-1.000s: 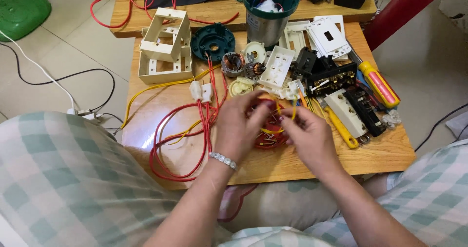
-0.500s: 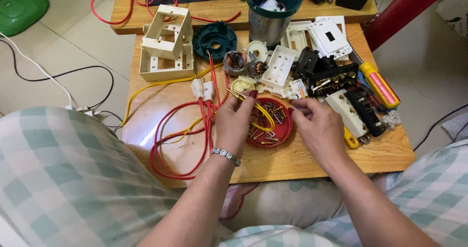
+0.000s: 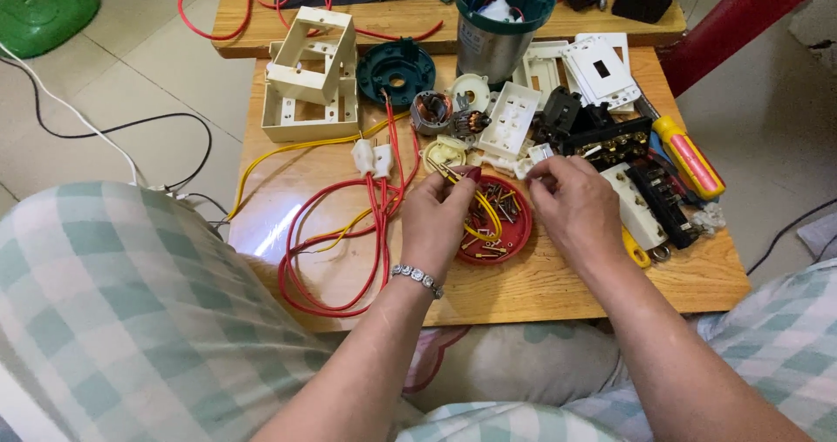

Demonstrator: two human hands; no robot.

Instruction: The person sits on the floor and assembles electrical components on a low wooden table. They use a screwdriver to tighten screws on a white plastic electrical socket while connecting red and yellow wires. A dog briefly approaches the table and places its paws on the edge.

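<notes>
A yellow wire (image 3: 466, 200) is pinched between the fingertips of the left hand (image 3: 436, 220), closed on it right at the top-left rim of the red lid (image 3: 516, 243). The wire is looped down over the lid, and small screws and metal bits are seen lying in the lid beneath it. The right hand (image 3: 580, 211) is held just to the right of the lid, its fingers curled and closed at a small white part (image 3: 538, 154); whether that part is truly gripped or only touched cannot be told. A narrow gap is left between the two hands, directly above the lid.

Room is tight to the right: a black terminal block (image 3: 610, 143), a white socket (image 3: 641, 220) and a screwdriver (image 3: 689, 156) are crowded against the right hand, close to the table's right edge. Left of the left hand, red wire (image 3: 336, 255) is looped across the table (image 3: 558, 289), with bare wood shown inside the loops. The near edge is found just under the wrists. Further back, a cream frame (image 3: 309, 76), a green disc (image 3: 397, 69) and a steel can (image 3: 497, 23) are set well apart from the fingers.
</notes>
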